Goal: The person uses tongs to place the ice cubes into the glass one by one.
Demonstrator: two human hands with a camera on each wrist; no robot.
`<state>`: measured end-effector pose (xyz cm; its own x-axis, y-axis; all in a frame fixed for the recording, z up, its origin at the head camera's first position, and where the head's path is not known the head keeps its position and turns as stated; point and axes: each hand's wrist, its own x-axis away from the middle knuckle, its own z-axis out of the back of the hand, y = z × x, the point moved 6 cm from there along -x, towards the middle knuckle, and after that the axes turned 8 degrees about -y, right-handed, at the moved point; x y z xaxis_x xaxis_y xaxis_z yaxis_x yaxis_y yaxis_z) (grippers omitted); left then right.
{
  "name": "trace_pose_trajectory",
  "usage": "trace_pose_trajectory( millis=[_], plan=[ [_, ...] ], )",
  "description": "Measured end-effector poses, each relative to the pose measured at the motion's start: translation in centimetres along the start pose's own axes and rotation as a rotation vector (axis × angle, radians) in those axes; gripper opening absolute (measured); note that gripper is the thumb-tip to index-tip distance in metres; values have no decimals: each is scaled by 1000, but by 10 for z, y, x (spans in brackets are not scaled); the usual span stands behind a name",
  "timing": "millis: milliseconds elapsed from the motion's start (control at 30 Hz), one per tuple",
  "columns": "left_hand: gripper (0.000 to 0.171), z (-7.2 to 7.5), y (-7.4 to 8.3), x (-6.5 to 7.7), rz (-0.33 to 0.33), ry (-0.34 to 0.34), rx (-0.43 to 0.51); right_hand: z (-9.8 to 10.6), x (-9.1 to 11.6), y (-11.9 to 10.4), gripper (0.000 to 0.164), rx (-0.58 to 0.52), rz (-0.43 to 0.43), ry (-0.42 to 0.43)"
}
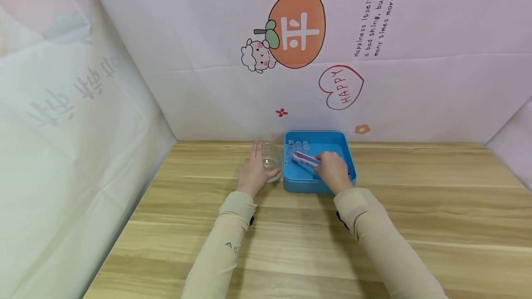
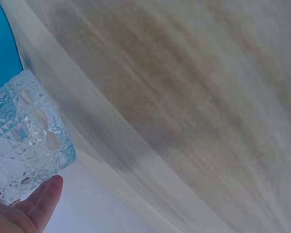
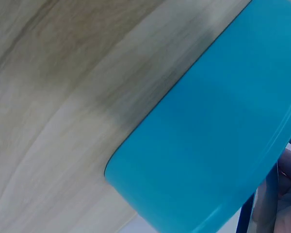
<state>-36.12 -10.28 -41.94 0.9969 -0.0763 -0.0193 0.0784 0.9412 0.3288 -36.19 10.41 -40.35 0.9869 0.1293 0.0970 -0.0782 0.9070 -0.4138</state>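
Note:
A clear cut-glass cup [image 1: 272,152] stands on the table, left of a blue box [image 1: 305,186]. My left hand [image 1: 251,174] holds it from the left, thumb at the near side and fingers along the far side. Its faceted wall [image 2: 26,131] fills the left of the left wrist view. Inside the box, several small clear cubes [image 1: 288,150] are gathered along the left side. With my right hand [image 1: 332,170] over the box's right part, I grip pinkish-purple tongs [image 1: 306,158]. Their tips point left, close to the cubes; whether they pinch one I cannot tell.
The box's wall [image 3: 203,126] blocks most of the right wrist view. Under everything lies a wood-grain table [image 1: 420,216]. A white printed cloth [image 1: 216,100] hangs right behind the cup and box, and another cloth [image 1: 83,151] covers the left side.

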Motion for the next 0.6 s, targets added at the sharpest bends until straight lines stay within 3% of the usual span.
trace_pose_trajectory(
  millis=[600],
  plan=[
    [103, 1, 1, 3, 5, -13, -1, 24, 9, 7, 29, 19, 63, 78]
  ],
)
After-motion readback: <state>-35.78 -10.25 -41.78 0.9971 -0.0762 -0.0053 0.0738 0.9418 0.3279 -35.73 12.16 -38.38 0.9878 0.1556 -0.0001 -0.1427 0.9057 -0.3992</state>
